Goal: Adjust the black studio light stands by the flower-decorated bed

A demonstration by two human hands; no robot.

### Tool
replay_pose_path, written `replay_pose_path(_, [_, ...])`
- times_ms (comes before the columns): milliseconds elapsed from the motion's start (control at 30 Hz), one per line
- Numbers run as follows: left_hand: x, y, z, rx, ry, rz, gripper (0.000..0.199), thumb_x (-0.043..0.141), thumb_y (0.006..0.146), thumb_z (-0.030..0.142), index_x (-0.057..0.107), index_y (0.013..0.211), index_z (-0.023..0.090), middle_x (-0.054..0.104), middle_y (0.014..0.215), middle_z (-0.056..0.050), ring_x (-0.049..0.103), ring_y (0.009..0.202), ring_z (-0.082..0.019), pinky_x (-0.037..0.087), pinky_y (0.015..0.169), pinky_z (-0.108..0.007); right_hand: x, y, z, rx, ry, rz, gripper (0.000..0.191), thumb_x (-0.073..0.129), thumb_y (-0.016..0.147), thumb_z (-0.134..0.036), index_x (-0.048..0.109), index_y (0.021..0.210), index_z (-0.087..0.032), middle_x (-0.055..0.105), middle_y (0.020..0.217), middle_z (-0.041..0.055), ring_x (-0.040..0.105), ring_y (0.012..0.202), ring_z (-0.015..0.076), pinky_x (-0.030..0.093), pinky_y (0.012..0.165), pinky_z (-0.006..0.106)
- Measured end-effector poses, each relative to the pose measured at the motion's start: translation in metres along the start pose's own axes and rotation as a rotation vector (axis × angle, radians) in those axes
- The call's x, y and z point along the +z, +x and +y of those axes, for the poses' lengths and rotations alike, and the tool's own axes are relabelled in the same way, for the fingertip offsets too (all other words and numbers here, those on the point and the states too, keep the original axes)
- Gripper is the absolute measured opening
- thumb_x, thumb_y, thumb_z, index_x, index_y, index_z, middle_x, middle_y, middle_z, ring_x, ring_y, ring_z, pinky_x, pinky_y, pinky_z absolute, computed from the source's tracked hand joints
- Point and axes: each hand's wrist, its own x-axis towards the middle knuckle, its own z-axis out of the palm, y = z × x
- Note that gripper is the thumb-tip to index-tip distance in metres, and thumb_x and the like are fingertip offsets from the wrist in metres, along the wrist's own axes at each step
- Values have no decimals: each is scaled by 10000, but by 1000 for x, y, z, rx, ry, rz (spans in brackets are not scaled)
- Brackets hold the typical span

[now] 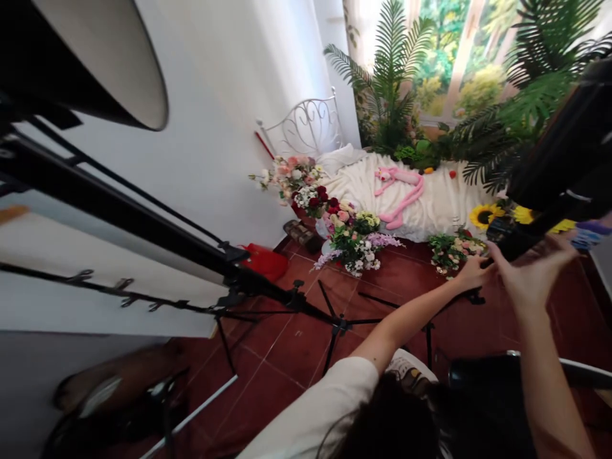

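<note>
At the right, a large black studio light point(561, 140) tilts on its stand, close to the camera. My right hand point(533, 274) cups its lower end from below, thumb on one side and fingers curled round the other. Just left of it, my left hand point(471, 275) is closed at the joint below the light, on the black light stand point(473, 295); the fingertips are partly hidden there. Behind the hands lie yellow sunflowers point(485, 215) and a small bunch of pink and white flowers point(456, 248).
A white-draped bed point(435, 210) with a pink plush toy point(399, 191) stands ahead, palm leaves point(392, 70) behind it. Flower bunches point(344, 229) line its near edge. Black stand legs point(340, 324) spread over the red tiles. A black boom point(143, 220) crosses the left side.
</note>
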Motion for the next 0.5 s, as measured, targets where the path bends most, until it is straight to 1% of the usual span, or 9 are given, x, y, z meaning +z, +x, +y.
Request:
replay_pose_path(33, [-1,-3,1,-6,20,-6,667,691,684,785,519,496,168,451,443,19,378,470,-90,304,499,-263,-10,-9,6,-27,0,11,861,836,590,-687,402,1194,-253,591,1267,247,686,1049,356,575,837,500])
replay_pose_path(100, [-3,-9,5,-9,52,-31,701,663,652,844,516,488,178,450,428,14,387,442,-97,287,476,-270,-28,-32,22,33,-54,11,641,789,672,-674,439,1054,-296,655,1017,146,690,797,311,561,709,472])
replay_pose_path(133, [-3,-11,8,-12,54,-50,710,658,641,858,513,482,181,449,422,12,393,432,-99,284,470,-272,-35,-45,30,68,-133,-98,516,734,736,-687,464,958,-308,648,875,94,673,731,296,544,687,461])
replay_pose_path(167, [-3,-13,11,-14,51,-64,712,658,637,862,511,475,184,448,418,12,399,425,-100,287,466,-272,-39,-58,37,89,-161,-258,465,681,771,-715,480,888,-312,628,787,65,653,680,284,523,647,445])
replay_pose_path(200, [-3,-14,15,-15,49,-66,710,662,640,857,510,469,185,444,415,12,402,422,-100,293,467,-273,-41,-71,44,99,-157,-406,484,645,773,-756,482,844,-306,618,747,52,638,644,276,506,614,432])
replay_pose_path(233, [-2,-14,18,-18,49,-57,705,666,649,846,507,463,185,439,414,14,404,423,-99,302,471,-272,-41,-81,50,86,-163,-526,504,607,779,-787,495,831,-298,622,755,58,640,666,280,500,617,428])
replay_pose_path(300, [-2,-15,22,-32,52,-36,690,671,675,820,504,462,185,438,421,18,411,435,-96,325,489,-269,-35,-98,59,63,-185,-650,538,520,810,-821,501,807,-283,641,791,80,643,715,291,486,625,417])
replay_pose_path(400, [-1,-15,23,-50,51,-17,686,659,682,816,502,479,180,446,435,22,412,449,-89,326,501,-261,-24,-107,67,130,-246,-620,536,409,873,-810,450,794,-282,632,762,85,600,637,279,421,569,386])
replay_pose_path(500, [-2,-15,21,-44,51,-31,703,635,661,848,509,504,174,448,444,26,409,451,-83,301,493,-255,-19,-109,75,251,-263,-557,547,424,849,-833,405,789,-290,596,672,53,542,534,255,369,533,361])
